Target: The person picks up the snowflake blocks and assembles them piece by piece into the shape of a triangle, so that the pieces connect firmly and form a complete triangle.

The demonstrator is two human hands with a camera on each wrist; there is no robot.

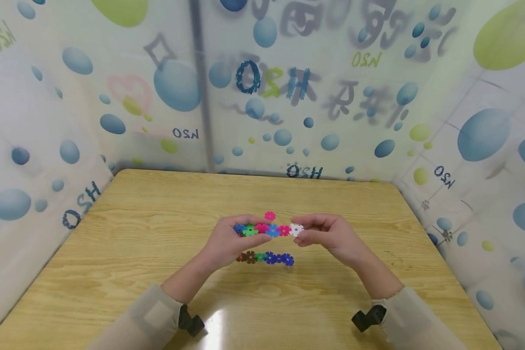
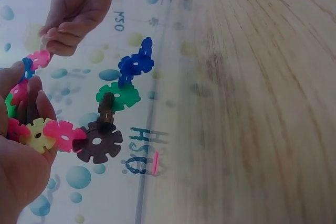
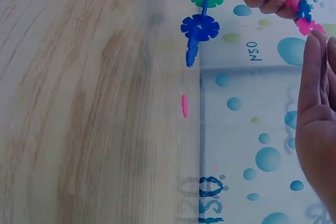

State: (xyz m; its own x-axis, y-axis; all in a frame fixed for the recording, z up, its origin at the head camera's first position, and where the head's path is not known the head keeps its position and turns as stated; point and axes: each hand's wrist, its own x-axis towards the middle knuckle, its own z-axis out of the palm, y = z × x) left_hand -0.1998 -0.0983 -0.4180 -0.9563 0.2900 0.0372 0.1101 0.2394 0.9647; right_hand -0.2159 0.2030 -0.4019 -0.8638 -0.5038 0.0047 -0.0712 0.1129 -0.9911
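My left hand (image 1: 227, 241) grips a chain of notched plastic snowflake discs (image 1: 272, 230) between thumb and fingers, above the table. Blue, green and pink discs run along it towards the right. At its right end, my right hand (image 1: 334, 236) pinches a white snowflake disc (image 1: 296, 229) between thumb and fingers. The white disc sits right at the last pink one. From the left hand the chain bends back through yellow and pink to a dark brown disc (image 2: 98, 141). Beyond it, a green disc (image 2: 119, 96) and several blue discs (image 2: 136, 64) hang free.
One loose pink disc (image 1: 270, 215) lies on the wooden table (image 1: 166, 204) just beyond the hands. Curtains with printed bubbles (image 1: 177, 85) enclose the table at the back and both sides. Each wrist wears a small black camera (image 1: 190, 322).
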